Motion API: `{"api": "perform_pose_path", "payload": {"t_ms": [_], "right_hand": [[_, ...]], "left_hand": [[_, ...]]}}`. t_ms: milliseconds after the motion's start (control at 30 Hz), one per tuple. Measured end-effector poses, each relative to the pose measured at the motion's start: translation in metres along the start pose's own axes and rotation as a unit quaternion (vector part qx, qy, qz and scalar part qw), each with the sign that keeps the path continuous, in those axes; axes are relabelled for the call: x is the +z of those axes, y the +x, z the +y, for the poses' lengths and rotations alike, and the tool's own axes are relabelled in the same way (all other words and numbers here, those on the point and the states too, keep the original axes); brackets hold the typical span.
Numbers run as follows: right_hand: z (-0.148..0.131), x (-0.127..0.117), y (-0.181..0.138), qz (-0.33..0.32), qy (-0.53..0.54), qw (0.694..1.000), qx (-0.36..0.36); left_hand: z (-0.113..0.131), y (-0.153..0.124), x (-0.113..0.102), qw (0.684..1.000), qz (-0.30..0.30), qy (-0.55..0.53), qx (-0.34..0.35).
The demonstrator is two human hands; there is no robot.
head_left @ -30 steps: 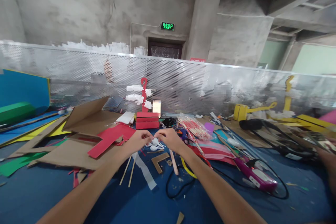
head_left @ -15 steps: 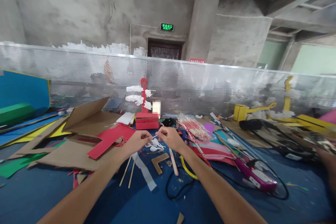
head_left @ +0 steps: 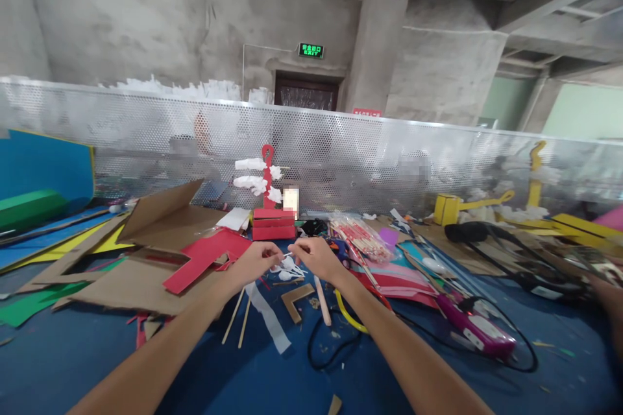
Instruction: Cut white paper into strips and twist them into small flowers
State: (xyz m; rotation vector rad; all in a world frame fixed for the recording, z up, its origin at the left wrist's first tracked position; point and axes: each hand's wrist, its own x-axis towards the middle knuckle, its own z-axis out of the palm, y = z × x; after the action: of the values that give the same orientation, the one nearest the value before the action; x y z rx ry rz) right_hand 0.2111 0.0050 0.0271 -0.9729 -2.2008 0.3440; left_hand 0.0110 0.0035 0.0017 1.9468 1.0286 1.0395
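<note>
My left hand (head_left: 263,256) and my right hand (head_left: 314,255) meet at the middle of the table, fingertips pinched. Between them runs a thin white strip (head_left: 288,253), whose material is too small to make out. Just below the fingers lies a small heap of white twisted pieces (head_left: 291,268). Nearer to me are a strip of white tissue paper (head_left: 270,319) and two thin wooden sticks (head_left: 233,316). Behind my hands stands a red cardboard box (head_left: 273,225) with a red upright (head_left: 267,172) bearing white tufts on sticks.
To the left lie brown cardboard (head_left: 141,285) and red board (head_left: 209,259). On the right are a bag of sticks (head_left: 365,238), a purple power strip (head_left: 479,331) with a black cord, and a black strap (head_left: 487,246). A perforated metal screen (head_left: 341,162) runs behind the table.
Almost nothing differs. Both hands keep their pinch on the white strip, and the view has shifted very slightly.
</note>
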Motion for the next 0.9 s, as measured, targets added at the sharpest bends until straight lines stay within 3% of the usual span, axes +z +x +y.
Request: {"api": "perform_pose_path", "payload": {"t_ms": [167,533,900], "right_hand": [[-0.002,0.001,0.001,0.007,0.020,1.000,-0.012],[0.002,0.002,0.001,-0.007,-0.064,0.998,0.000],[0.007,0.004,0.001,-0.048,-0.060,0.995,-0.060]], "left_hand": [[-0.004,0.001,-0.002,1.000,0.006,0.019,-0.013],[0.003,-0.001,-0.003,0.999,0.008,0.034,0.001],[-0.006,-0.002,-0.010,0.998,-0.016,0.064,-0.009]]}}
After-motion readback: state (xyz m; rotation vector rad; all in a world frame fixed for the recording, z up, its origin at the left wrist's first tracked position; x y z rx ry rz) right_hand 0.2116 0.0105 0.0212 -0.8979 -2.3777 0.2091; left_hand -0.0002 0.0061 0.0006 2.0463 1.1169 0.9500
